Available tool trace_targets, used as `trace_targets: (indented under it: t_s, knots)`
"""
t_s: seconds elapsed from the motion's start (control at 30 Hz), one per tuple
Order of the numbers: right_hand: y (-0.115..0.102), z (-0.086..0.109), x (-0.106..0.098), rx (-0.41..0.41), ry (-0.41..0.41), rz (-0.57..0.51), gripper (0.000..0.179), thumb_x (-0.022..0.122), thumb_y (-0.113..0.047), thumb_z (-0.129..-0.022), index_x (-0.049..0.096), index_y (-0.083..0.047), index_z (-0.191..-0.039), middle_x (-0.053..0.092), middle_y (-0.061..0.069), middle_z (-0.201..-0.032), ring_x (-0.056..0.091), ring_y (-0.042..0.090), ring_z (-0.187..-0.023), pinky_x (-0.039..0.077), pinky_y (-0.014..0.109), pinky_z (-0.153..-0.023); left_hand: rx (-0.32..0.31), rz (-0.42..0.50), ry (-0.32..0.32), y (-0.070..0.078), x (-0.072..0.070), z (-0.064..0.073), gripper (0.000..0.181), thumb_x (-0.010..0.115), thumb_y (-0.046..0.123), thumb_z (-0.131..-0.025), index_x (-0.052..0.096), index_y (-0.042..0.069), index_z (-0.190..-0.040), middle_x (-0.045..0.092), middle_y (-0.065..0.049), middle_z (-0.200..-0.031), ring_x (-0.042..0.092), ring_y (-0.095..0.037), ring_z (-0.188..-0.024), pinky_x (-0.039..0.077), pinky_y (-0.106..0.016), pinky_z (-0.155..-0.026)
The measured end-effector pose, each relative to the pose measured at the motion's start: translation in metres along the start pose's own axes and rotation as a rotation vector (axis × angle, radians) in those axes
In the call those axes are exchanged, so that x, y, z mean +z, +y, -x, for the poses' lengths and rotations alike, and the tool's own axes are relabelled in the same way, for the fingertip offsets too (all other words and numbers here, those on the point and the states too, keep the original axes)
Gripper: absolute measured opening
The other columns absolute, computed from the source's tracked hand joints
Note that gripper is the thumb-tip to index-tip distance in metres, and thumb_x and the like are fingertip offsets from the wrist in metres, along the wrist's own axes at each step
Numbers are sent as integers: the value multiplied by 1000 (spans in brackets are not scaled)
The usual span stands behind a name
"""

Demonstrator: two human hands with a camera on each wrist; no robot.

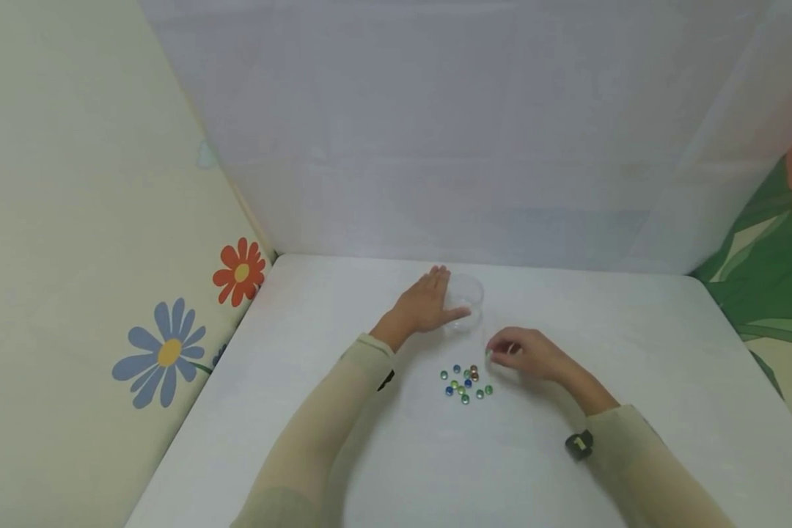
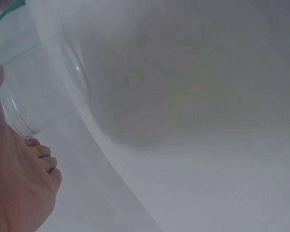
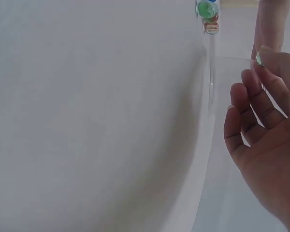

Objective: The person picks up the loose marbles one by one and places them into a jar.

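A clear glass jar (image 1: 466,290) stands toward the back of the table. My left hand (image 1: 425,302) lies against its left side, fingers straight, the thumb reaching across its near side. In the left wrist view the jar (image 2: 48,87) shows beside the thumb and fingertips. My right hand (image 1: 524,353) pinches a small pale green glass bead (image 3: 259,58) between thumb and index finger, to the right of the jar and nearer me. Below it, several rounded glass beads (image 1: 468,383) in green, blue, yellow-green and amber lie loosely grouped on the table.
A white table (image 1: 396,469) spreads around the hands. Behind it hangs a pale sheet (image 1: 409,147). A wall with painted flowers (image 1: 165,352) borders the left, and a green leaf pattern (image 1: 765,271) the right. A dark wrist device (image 1: 578,444) sits at the right sleeve.
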State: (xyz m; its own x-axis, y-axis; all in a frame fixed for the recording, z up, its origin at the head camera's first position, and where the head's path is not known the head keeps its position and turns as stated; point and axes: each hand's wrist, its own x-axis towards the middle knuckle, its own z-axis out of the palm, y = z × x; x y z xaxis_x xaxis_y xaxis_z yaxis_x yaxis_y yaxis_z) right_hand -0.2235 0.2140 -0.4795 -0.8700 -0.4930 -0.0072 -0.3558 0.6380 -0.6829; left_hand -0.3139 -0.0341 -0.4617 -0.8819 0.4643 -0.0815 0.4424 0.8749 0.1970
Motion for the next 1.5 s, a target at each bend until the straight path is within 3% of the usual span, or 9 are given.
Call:
trace_targets:
  t_s: [0.37,1.0,1.5]
  knots:
    - [-2,-1,-2,14,66,8,16,73,-20,-93,73,-14,-108,71,-4,-97,64,13,-92,55,35,-86,8,-23,-18,0,-1,0,106,35,80,-93,7,5,-163,7,-12,-170,5,-24,-157,7,-35,-127]
    - [-5,-13,-1,23,91,-6,13,72,-22,-94,72,-17,-106,70,-5,-94,64,13,-91,55,38,-89,11,-29,-20,-2,0,0,107,32,82,-92,8,5,-163,7,-13,-170,6,-25,-157,9,-36,-127]
    - [-11,-16,-5,-17,133,-20,14,72,-20,-94,73,-14,-106,71,-3,-95,65,15,-91,57,38,-86,-4,-31,-24,1,-2,2,108,32,83,-91,7,6,-163,6,-11,-170,5,-23,-157,9,-35,-127]
